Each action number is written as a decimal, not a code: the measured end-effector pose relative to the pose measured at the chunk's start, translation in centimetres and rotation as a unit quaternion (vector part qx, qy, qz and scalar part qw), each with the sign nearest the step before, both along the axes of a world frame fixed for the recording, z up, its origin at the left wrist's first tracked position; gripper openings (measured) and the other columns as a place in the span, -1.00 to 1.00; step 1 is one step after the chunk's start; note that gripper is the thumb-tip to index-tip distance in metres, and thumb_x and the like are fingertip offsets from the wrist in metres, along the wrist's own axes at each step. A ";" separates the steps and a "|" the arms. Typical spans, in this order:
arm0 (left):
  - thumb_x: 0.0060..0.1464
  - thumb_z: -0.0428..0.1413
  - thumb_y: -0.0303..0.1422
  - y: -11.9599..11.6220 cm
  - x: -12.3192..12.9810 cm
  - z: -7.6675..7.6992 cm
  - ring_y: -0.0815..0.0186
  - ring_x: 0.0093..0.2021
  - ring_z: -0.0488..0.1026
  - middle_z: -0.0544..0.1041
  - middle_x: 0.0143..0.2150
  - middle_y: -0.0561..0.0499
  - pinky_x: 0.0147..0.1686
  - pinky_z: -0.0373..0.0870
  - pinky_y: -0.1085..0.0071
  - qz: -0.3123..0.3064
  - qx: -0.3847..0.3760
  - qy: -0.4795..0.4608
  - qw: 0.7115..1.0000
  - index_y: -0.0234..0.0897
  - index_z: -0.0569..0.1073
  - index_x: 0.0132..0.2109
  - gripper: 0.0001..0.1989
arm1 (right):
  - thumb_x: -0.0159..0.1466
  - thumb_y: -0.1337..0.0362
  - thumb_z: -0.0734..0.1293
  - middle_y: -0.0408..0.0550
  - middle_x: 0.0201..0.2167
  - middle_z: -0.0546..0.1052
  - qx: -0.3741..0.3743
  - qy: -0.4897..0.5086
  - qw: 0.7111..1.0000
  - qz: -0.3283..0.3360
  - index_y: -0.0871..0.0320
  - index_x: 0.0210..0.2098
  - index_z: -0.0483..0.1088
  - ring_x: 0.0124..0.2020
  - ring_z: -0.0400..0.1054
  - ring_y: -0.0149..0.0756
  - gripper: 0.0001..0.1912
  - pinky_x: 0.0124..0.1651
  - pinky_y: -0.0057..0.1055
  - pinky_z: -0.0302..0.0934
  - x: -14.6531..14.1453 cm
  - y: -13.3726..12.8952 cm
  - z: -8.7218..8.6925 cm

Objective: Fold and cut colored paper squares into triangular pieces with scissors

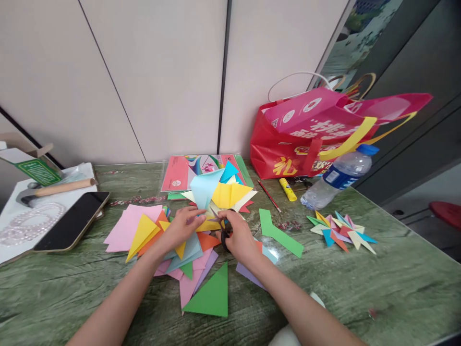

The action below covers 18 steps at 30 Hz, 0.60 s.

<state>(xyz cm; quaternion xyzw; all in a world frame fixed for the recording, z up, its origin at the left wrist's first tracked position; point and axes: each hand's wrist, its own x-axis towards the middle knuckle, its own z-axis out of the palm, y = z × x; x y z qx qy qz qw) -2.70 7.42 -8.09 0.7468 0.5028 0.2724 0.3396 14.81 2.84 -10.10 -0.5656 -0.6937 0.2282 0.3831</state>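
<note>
My right hand [237, 236] is closed round the dark handles of a pair of scissors [225, 234], whose blades point left towards my other hand. Thumb and fingers of my left hand [185, 225] come together at the edge of a light blue paper [205, 187], which curls upward. Beside it a folded yellow paper [232, 194] lies over cream and blue pieces. Under and around my hands are overlapping coloured papers: pink sheets [135, 223], a yellow triangle [143, 233] and a large green triangle [212, 295]. A bent green strip [279, 233] lies to the right.
Behind the papers lies a pink paper pack [175, 173]. A red bag [281, 144], bottle [334, 178], glue stick [287, 189], pencil [269, 196] and folded paper star [344, 230] are on the right. A phone [74, 221], hammer [54, 190] and beads [30, 223] are left.
</note>
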 end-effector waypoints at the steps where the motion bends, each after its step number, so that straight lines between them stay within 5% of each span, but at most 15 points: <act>1: 0.02 0.05 -0.21 0.0 0.0 0.0 0.04 0.09 0.30 0.48 0.00 -0.19 0.09 0.12 0.07 0.003 -0.006 -0.007 1.000 -0.28 0.53 -0.10 -0.65 | -0.03 0.54 0.29 -0.05 -0.24 0.45 -0.002 -0.019 1.000 0.007 0.13 -0.24 0.33 -0.16 0.30 -0.18 -0.64 -0.14 -0.30 0.17 0.1 0.3 -0.2; 10: 0.01 0.06 -0.13 -0.1 -0.1 0.5 0.10 0.08 0.34 0.48 0.03 -0.13 0.06 0.23 0.22 0.043 -0.063 -0.104 0.992 -0.30 0.54 -0.15 -0.62 | 0.02 0.54 0.27 -0.11 -0.35 0.52 -0.017 -0.179 0.984 -0.006 0.08 -0.26 0.35 -0.28 0.34 -0.21 -0.68 -0.34 -0.44 0.05 -0.2 0.6 -0.3; 18: 0.05 0.03 -0.16 -0.1 0.0 0.6 0.15 0.09 0.34 0.47 0.04 -0.09 0.07 0.21 0.23 0.027 -0.092 -0.129 0.987 -0.27 0.50 -0.07 -0.62 | 0.10 0.51 0.22 0.10 -0.37 0.50 -0.043 -0.299 0.943 -0.139 0.13 -0.31 0.38 -0.26 0.32 -0.03 -0.78 -0.44 -0.38 -0.05 3.1 -1.2 5.4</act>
